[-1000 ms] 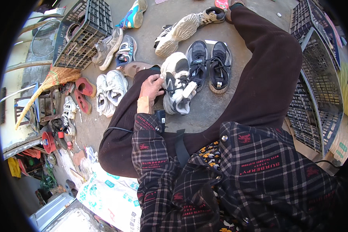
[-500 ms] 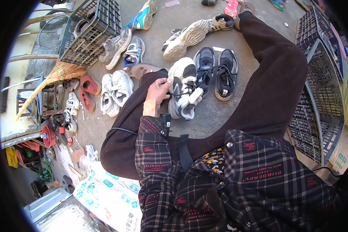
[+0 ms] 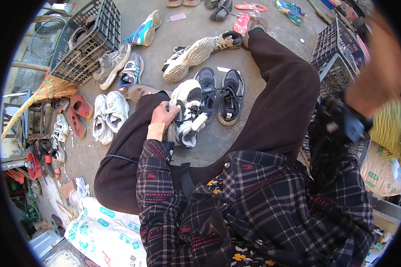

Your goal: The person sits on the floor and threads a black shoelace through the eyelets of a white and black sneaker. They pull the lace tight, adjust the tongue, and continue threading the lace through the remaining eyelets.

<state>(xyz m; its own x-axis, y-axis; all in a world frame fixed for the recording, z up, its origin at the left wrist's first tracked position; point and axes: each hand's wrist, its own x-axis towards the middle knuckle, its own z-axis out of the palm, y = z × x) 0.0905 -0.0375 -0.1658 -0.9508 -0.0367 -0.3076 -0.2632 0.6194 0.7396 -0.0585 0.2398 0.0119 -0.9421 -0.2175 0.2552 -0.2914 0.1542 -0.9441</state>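
My left hand [image 3: 165, 115] is closed on the edge of a white and grey sneaker [image 3: 186, 92] between my legs. A small white oblong piece [image 3: 199, 121] lies across that shoe's dark laces; I cannot make out what it is. My right hand [image 3: 385, 58] is raised at the far right, smeared by motion, so its fingers do not show clearly. Just beyond the held shoe stands a pair of dark grey sneakers with black laces, the right one [image 3: 231, 95] apart from it and the left one [image 3: 206, 84] close beside it.
White sneakers [image 3: 116, 111], red slip-on shoes [image 3: 82, 107] and a straw broom [image 3: 53, 89] lie to the left. A black plastic crate [image 3: 87, 42] stands at the far left, more crates [image 3: 332, 44] at the right. A white sack [image 3: 107, 227] is beside my left leg.
My right hand and forearm have come into view at the right, raised. The whole view has shifted, while my left hand stays on the sneaker.
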